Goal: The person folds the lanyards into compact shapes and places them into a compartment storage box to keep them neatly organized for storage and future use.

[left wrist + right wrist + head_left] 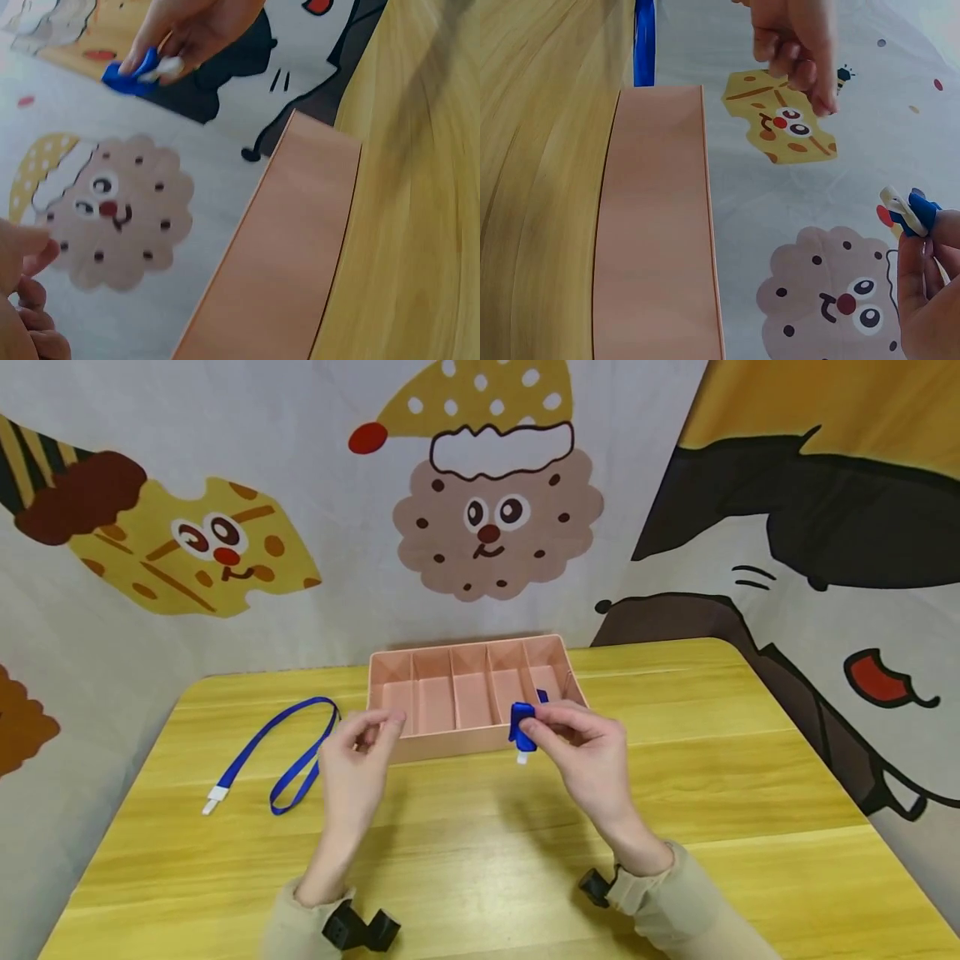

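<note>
My right hand (588,752) pinches a folded blue lanyard (522,727) between thumb and fingertips, over the tray's front wall. Its white clip (522,758) pokes out below the bundle; the right wrist view also shows the bundle at the fingertips. Level with it on the left, my left hand (358,768) is raised with loosely curled fingers and nothing visible between them. Behind both hands stands a pink divided tray (450,745). A second blue lanyard (251,739) lies looped on the table left of the left hand, its white clip (216,799) toward the front.
The wooden table (465,860) runs up to a cloth backdrop (337,610) printed with cartoon figures. A small blue piece (542,696) shows in the tray's rightmost compartment, just behind the right fingers. Both wrists wear small black cameras.
</note>
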The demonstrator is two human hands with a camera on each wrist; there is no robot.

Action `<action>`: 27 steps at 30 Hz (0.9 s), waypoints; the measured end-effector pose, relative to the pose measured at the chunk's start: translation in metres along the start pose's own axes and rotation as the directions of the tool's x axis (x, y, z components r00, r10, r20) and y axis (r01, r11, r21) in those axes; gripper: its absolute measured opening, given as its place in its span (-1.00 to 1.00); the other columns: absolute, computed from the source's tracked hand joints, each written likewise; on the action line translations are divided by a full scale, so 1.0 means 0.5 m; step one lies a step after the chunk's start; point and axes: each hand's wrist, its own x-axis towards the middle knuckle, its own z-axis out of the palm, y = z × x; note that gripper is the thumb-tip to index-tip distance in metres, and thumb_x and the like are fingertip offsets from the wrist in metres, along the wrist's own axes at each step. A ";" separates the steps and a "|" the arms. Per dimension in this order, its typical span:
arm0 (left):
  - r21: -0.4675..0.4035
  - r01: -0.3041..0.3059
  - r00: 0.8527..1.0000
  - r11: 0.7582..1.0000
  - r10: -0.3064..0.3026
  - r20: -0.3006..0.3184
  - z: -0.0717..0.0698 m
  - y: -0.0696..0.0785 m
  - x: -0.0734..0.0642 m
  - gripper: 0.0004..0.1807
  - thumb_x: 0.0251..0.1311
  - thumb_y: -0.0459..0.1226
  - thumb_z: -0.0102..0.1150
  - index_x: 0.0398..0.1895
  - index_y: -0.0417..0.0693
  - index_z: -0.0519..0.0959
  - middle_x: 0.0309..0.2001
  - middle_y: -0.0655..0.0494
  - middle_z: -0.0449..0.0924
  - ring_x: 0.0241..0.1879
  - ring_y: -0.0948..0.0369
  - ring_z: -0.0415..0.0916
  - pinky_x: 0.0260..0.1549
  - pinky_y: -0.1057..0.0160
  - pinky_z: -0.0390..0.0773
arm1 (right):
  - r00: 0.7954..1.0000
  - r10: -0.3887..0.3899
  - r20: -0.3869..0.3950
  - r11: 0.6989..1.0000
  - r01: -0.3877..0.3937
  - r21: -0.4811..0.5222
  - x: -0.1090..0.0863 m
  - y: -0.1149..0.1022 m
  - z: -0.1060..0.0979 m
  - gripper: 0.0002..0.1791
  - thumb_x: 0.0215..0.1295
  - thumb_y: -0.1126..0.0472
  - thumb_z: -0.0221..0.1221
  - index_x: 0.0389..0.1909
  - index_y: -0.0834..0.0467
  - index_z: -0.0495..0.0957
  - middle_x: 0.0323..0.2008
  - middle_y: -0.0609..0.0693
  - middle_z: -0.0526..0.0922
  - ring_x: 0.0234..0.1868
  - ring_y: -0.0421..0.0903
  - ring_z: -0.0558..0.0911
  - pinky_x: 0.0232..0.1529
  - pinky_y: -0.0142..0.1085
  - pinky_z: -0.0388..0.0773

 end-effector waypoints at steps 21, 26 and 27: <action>-0.030 0.479 0.848 0.877 -0.454 0.273 -0.061 -0.133 0.061 -0.47 0.54 -0.38 0.07 0.52 -0.25 0.37 0.47 -0.33 0.44 -0.09 0.69 0.57 -0.08 0.67 0.59 | 0.993 0.116 -0.018 0.992 -0.117 -0.049 0.011 0.019 -0.007 -0.84 0.20 0.60 0.34 -0.20 0.60 0.67 -0.31 -0.32 0.78 -0.28 -0.31 0.78 -0.23 -0.47 0.76; -0.081 0.486 0.848 0.870 -0.447 0.284 -0.053 -0.141 0.061 -0.49 0.54 -0.42 0.04 0.50 -0.31 0.38 0.49 -0.36 0.40 -0.08 0.65 0.61 -0.08 0.64 0.63 | 0.988 0.149 -0.044 0.986 -0.151 -0.064 0.014 0.022 -0.009 -0.86 0.17 0.62 0.35 -0.25 0.45 0.76 -0.29 -0.23 0.81 -0.28 -0.31 0.77 -0.25 -0.46 0.76; -0.087 0.489 0.848 0.868 -0.448 0.284 -0.051 -0.143 0.061 -0.49 0.54 -0.42 0.04 0.50 -0.31 0.38 0.49 -0.36 0.40 -0.08 0.65 0.61 -0.08 0.63 0.63 | 0.986 0.158 -0.050 0.985 -0.161 -0.066 0.016 0.022 -0.011 -0.85 0.17 0.61 0.35 -0.27 0.40 0.78 -0.28 -0.19 0.82 -0.28 -0.30 0.78 -0.25 -0.45 0.77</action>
